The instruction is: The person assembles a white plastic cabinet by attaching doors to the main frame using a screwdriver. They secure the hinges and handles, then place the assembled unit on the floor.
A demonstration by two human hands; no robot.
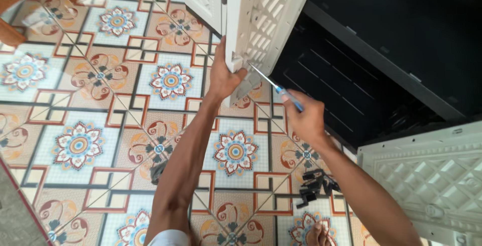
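The left hand (222, 77) is gripping the lower corner of a white plastic cabinet door (263, 20), with the fingers wrapped around its edge and the thumb lying on the ribbed inner face. The right hand (305, 121) is closing around the blue handle of a screwdriver (275, 87); the thin metal shaft is pointing up and to the left, and its tip is touching the door corner just beside the left thumb. What the tip is meeting there is too small to make out. The two hands are staying apart, each clamped on its own thing.

The door is cut off by the top edge of the view. To the right of it, the black inside of the cabinet (361, 75) is showing, with slatted shelves that are dark and hard to read. A second white panel (427, 175) with a lattice pattern is lying at the lower right, partly out of view. Some small black plastic parts (315, 185) are lying on the patterned tile floor (80, 100) near the right forearm; their exact kind is not clear. A wooden furniture leg (20, 5) is appearing at the top left corner.
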